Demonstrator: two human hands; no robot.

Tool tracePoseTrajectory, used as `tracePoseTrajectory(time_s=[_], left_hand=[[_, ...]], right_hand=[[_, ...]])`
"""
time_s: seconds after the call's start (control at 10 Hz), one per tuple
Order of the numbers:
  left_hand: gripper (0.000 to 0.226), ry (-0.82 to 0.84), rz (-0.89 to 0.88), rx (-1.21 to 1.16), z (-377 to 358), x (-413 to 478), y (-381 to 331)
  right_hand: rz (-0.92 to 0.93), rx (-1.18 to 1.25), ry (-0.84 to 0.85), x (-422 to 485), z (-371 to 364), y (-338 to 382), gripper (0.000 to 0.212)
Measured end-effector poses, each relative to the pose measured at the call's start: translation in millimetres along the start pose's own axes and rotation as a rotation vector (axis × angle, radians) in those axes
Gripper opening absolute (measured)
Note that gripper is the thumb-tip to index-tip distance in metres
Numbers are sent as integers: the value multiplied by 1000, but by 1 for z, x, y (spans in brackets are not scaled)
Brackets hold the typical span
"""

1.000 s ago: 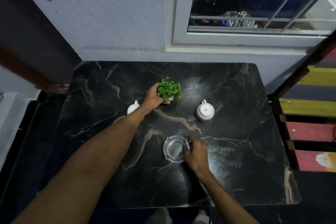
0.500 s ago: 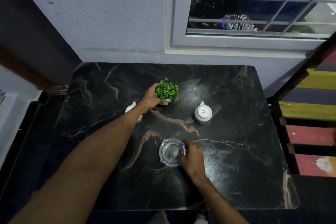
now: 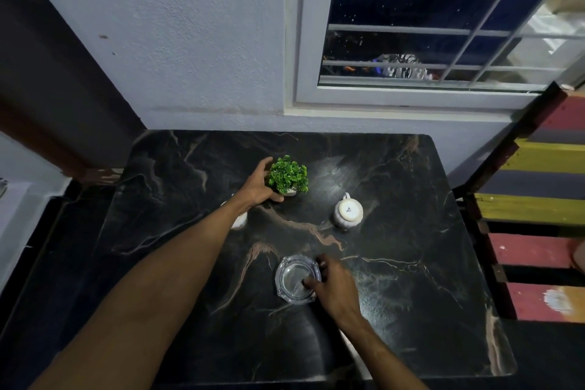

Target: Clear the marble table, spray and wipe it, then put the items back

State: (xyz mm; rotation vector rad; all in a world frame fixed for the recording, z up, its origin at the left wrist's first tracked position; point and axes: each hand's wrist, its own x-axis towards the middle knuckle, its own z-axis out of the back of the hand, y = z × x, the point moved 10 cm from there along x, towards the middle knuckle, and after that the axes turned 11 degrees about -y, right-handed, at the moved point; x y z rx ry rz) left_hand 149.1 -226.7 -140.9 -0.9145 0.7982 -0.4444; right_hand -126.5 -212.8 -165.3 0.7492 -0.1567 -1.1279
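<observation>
A black marble table (image 3: 411,279) with tan veins fills the lower view. My left hand (image 3: 258,187) is wrapped around the small pot of a green plant (image 3: 288,175) near the table's middle. My right hand (image 3: 332,286) grips the right rim of a clear glass ashtray (image 3: 292,280) close to the front edge, one finger inside it. An upside-down white cup (image 3: 347,212) stands right of the plant. A second white cup (image 3: 239,222) is mostly hidden under my left forearm.
A grey wall and a barred window (image 3: 443,35) rise behind the table. A painted slatted structure (image 3: 538,209) in red, yellow and grey stands at the right. Dark floor lies to the left of the table.
The view has shifted slightly. My right hand has closed further over the ashtray's rim. My left hand stays on the plant pot.
</observation>
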Motion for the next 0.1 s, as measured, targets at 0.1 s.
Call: tracePoseTrajectory(time_s=[0.1], left_hand=[[107, -39, -44, 62, 14, -14, -12]], right_hand=[[63, -59, -40, 4, 20, 15, 43]])
